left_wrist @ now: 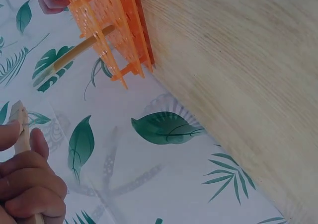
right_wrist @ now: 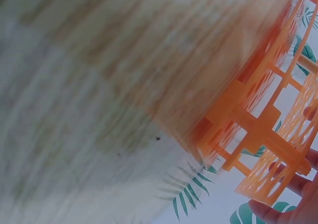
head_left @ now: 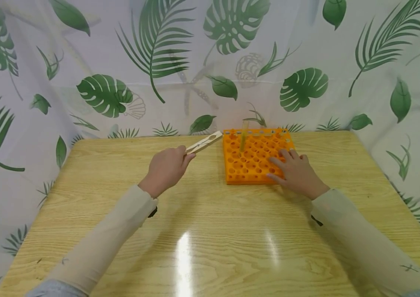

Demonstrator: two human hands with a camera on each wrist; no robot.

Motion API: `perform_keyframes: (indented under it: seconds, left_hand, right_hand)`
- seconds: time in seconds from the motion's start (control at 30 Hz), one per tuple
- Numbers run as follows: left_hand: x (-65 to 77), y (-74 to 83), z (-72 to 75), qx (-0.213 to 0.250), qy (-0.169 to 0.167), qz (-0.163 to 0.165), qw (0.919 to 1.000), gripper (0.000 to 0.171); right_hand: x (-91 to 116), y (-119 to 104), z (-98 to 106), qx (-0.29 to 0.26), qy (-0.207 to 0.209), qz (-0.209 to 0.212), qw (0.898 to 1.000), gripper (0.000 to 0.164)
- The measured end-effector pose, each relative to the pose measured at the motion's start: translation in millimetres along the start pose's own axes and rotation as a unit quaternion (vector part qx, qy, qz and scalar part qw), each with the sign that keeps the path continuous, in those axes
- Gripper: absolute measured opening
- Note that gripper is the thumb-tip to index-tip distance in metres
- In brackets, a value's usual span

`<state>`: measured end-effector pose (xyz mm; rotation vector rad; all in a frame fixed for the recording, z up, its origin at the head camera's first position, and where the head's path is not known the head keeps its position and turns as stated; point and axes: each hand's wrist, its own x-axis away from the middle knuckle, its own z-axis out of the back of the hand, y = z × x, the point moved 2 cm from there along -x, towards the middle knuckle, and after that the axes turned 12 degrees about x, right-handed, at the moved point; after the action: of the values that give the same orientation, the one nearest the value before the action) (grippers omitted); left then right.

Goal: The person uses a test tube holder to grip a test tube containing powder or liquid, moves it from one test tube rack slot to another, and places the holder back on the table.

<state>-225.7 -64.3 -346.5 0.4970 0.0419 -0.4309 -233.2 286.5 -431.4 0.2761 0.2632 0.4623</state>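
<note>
My left hand grips a wooden test tube clamp, whose far end reaches up and right to just beside the rack's left edge. An orange test tube rack with rows of round holes sits on the table. One test tube with yellow liquid stands upright in its back left part; its clear top end sticks out above the rack in the left wrist view. On the rack's right side rests my right hand, fingers spread over the top plate and thumb near the front edge.
The rack stands near the back edge of a wood-grain table. Behind it and along both sides hangs a white cloth printed with green leaves.
</note>
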Motion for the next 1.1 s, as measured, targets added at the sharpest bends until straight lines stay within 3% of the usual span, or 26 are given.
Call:
perform_keyframes:
  seconds: [0.3,0.6,0.87,1.1]
  left_hand:
    - [-12.1,6.1,9.7,0.027,0.003,-0.007,0.9996,0.039]
    - [-33.6,21.1,22.0,0.038,0.009,-0.019,0.9991,0.04]
    - [-52.4,30.1,21.4,0.032,0.017,-0.022,0.9991,0.037]
    - [-69.0,38.2,18.5,0.043,0.002,-0.001,0.9991,0.038]
  right_hand:
    - [-1,-1,2,-0.003,0.012,0.003,1.0,0.052]
    - [0,0,2,-0.005,0.008,0.001,1.0,0.052]
    - [0,-1,0,-0.007,0.008,0.002,1.0,0.051]
    - [0,-2,3,-0.011,0.009,0.0,1.0,0.05]
